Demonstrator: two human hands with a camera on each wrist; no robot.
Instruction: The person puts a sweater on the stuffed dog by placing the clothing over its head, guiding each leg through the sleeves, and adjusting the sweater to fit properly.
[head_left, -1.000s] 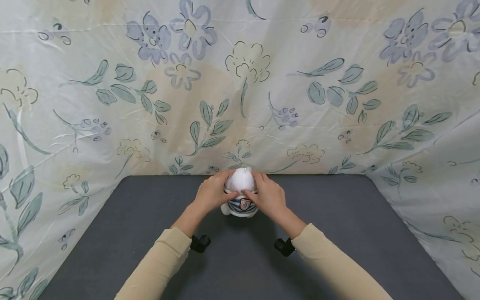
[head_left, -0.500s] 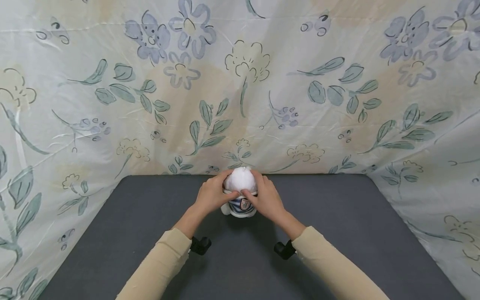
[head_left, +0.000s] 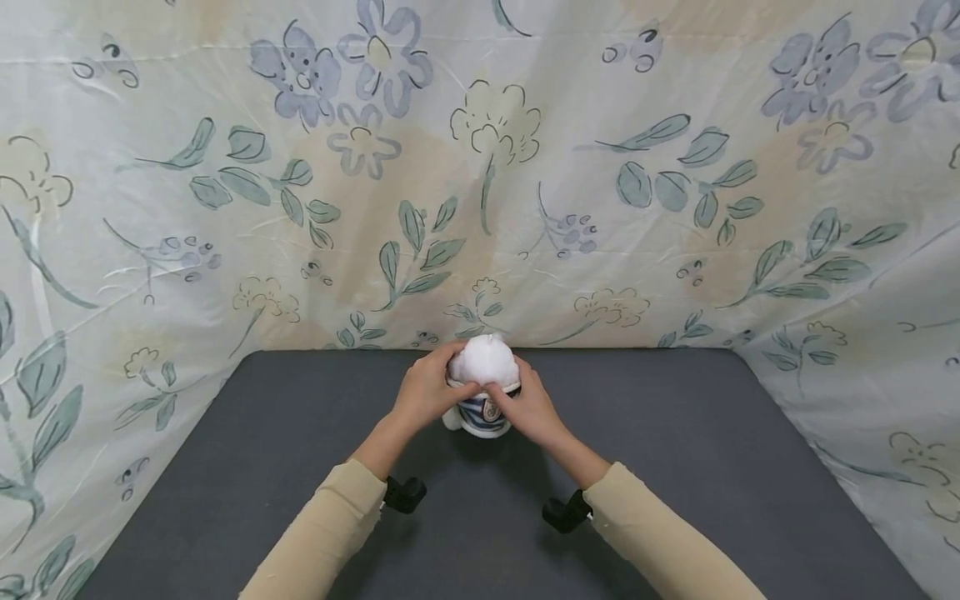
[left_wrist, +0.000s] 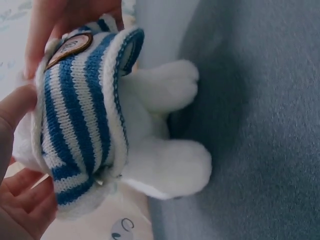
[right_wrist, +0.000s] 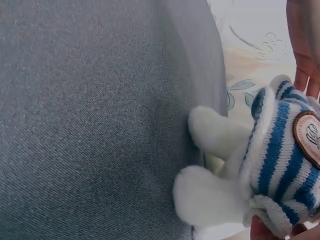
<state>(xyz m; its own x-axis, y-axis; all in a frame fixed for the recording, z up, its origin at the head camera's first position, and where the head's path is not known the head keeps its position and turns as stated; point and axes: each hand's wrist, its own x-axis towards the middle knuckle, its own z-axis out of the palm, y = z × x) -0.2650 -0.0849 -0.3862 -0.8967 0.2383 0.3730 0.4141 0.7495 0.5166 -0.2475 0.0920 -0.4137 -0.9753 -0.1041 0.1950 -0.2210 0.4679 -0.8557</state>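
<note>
Both hands hold a white plush toy (head_left: 483,361) at the far middle of the table. It wears a blue-and-white striped knit sweater (left_wrist: 75,112) with an oval patch (right_wrist: 306,134) on the front. My left hand (head_left: 422,390) curls round the toy's left side, thumb at the sweater's collar. The right hand (head_left: 534,410) grips the other side, its thumb tip close to the left thumb. Two stubby white legs (left_wrist: 172,167) stick out below the sweater hem, close over the table. The toy's face is hidden from the head camera.
The dark grey table (head_left: 480,533) has its back edge just behind the toy. A floral curtain (head_left: 480,183) hangs behind it and along both sides. Black wrist mounts (head_left: 405,495) sit under both wrists.
My right hand has slid slightly down the toy's side, baring more of the white head. The toy has shifted a little to the right; the left hand keeps its hold.
</note>
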